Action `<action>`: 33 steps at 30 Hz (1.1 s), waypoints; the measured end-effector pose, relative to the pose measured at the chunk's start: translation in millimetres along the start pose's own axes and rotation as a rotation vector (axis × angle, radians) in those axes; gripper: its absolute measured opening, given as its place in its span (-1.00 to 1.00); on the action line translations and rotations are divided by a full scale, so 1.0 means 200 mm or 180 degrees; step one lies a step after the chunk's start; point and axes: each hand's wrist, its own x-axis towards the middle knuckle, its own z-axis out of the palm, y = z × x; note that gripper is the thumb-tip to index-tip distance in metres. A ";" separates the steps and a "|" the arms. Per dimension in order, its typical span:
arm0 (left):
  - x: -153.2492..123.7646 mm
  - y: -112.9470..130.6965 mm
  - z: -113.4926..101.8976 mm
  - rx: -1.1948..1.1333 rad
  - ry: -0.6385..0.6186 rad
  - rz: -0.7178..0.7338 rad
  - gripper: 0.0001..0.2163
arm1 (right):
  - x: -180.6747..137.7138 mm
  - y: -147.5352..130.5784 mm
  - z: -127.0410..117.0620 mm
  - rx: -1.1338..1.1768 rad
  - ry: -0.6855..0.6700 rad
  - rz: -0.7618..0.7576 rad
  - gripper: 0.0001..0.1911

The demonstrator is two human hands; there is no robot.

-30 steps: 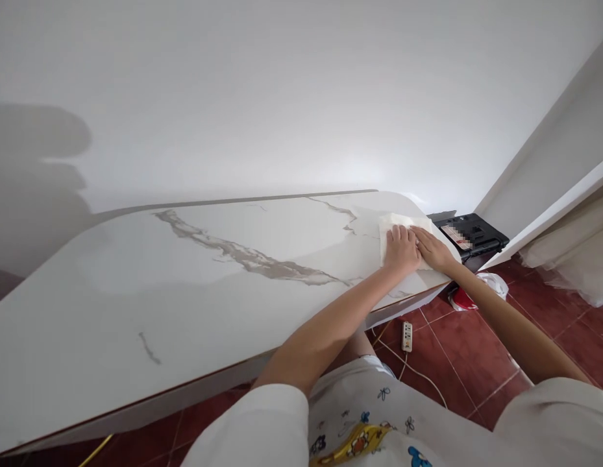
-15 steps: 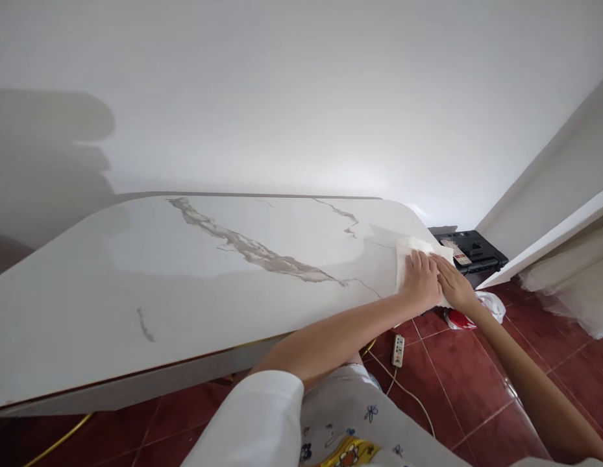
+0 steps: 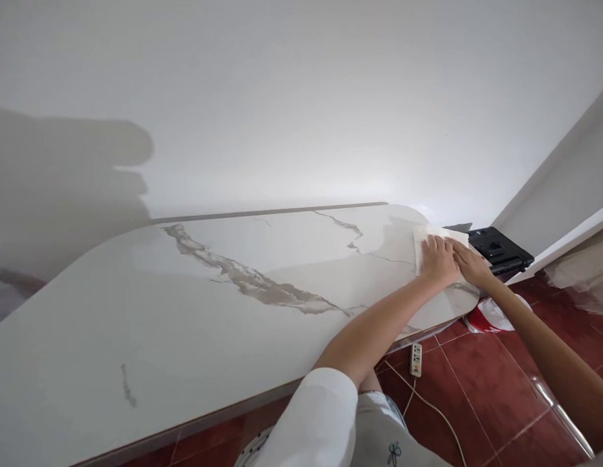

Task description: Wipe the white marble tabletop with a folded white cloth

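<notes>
A white cloth (image 3: pixel 425 237) lies flat on the far right end of a white marble-patterned table (image 3: pixel 194 305). My left hand (image 3: pixel 438 261) presses down on the cloth with its fingers stretched out flat. My right hand (image 3: pixel 471 263) lies right beside it, also flat on the cloth, fingers extended and touching the left hand. Most of the cloth is hidden under both palms.
A white wall rises behind the table. A black device (image 3: pixel 498 248) sits just past the table's right end. On the red tiled floor (image 3: pixel 481 389) lie a white power strip (image 3: pixel 416 360) with its cord and a red and white bag (image 3: pixel 491 314).
Both hands with the cloth slid toward the near edge of the table, then back out to its far right end. The camera shifted as well.
</notes>
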 end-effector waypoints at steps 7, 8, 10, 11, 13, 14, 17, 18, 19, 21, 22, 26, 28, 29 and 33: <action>0.20 -0.19 0.03 0.0067 0.0020 -0.0080 -0.59 | 0.28 0.04 0.09 -0.0060 -0.0242 0.0316 -0.48; 0.22 -0.22 0.03 0.0069 0.0027 -0.0098 -0.60 | 0.32 0.04 0.11 -0.0034 -0.0278 0.0362 -0.48; 0.27 -0.28 0.04 0.0054 0.0029 -0.0120 -0.61 | 0.40 0.06 0.14 0.0008 -0.0335 0.0443 -0.48; 0.30 -0.30 0.04 0.0039 0.0026 -0.0133 -0.61 | 0.44 0.07 0.16 0.0023 -0.0352 0.0470 -0.48; 0.35 -0.36 0.05 0.0014 0.0034 -0.0167 -0.61 | 0.51 0.09 0.19 0.0043 -0.0344 0.0505 -0.49; 0.38 -0.38 0.05 0.0012 0.0034 -0.0183 -0.61 | 0.54 0.10 0.21 0.0048 -0.0331 0.0519 -0.49; 0.45 -0.45 0.06 0.0034 0.0049 -0.0203 -0.61 | 0.63 0.11 0.25 0.0055 -0.0320 0.0587 -0.50; 0.47 -0.48 0.06 0.0041 0.0053 -0.0201 -0.61 | 0.66 0.12 0.26 0.0051 -0.0333 0.0624 -0.50; 0.48 -0.50 0.06 0.0047 0.0052 -0.0201 -0.61 | 0.69 0.11 0.27 0.0045 -0.0353 0.0660 -0.50; 0.51 -0.55 0.05 0.0057 0.0046 -0.0214 -0.62 | 0.75 0.10 0.30 0.0025 -0.0383 0.0723 -0.51; 0.52 -0.58 0.04 0.0062 0.0039 -0.0231 -0.62 | 0.78 0.10 0.32 0.0018 -0.0387 0.0729 -0.51; 0.52 -0.71 0.00 0.0091 0.0061 -0.0300 -0.65 | 0.89 0.03 0.40 0.0013 -0.0333 0.0548 -0.51; 0.50 -0.79 -0.02 0.0114 0.0111 -0.0313 -0.65 | 0.93 -0.03 0.44 0.0020 -0.0318 0.0429 -0.51; 0.49 -0.82 -0.03 0.0126 0.0134 -0.0327 -0.65 | 0.96 -0.07 0.46 0.0025 -0.0331 0.0385 -0.51; 0.41 -0.98 -0.11 0.0149 0.0202 -0.0431 -0.66 | 1.05 -0.26 0.51 0.0011 -0.0518 0.0369 -0.49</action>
